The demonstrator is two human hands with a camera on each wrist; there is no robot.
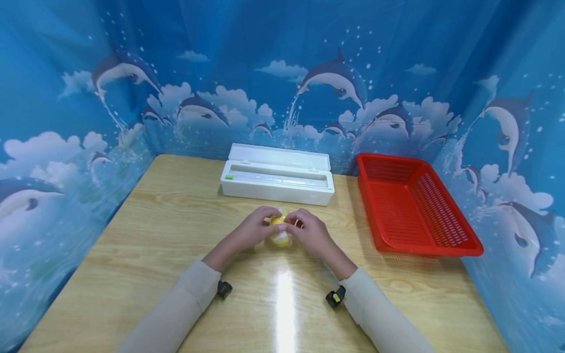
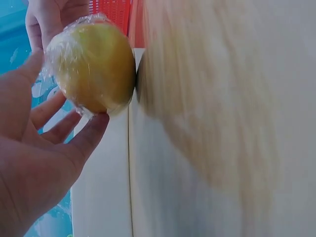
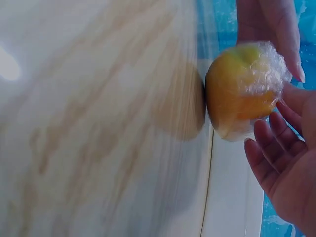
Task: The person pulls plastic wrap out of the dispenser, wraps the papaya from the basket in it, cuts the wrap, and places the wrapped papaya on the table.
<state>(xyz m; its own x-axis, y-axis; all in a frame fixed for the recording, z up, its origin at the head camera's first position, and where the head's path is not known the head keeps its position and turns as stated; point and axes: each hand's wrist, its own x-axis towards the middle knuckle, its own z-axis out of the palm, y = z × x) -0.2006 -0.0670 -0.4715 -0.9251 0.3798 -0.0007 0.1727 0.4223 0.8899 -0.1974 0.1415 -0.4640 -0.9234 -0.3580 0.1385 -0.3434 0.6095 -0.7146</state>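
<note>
A round yellow-orange fruit [image 1: 281, 239] rests on the table between both hands, in front of the white box. Clear cling film [image 3: 269, 69] covers it, bunched and wrinkled on its upper side. My left hand [image 1: 253, 229] holds the fruit from the left; in the left wrist view one fingertip touches its side while the thumb lies near the gathered film. From the right, my right hand [image 1: 312, 233] pinches at the film on top with thumb and index finger. Its other fingers [image 3: 269, 148] are bent close beside the fruit.
Behind the hands stands a long white cling film box [image 1: 278, 192], its lid raised and a small green piece on its left end. A red plastic basket [image 1: 370, 211] sits at the right. Blue dolphin-print curtains [image 1: 265, 49] surround the wooden table [image 1: 145, 245].
</note>
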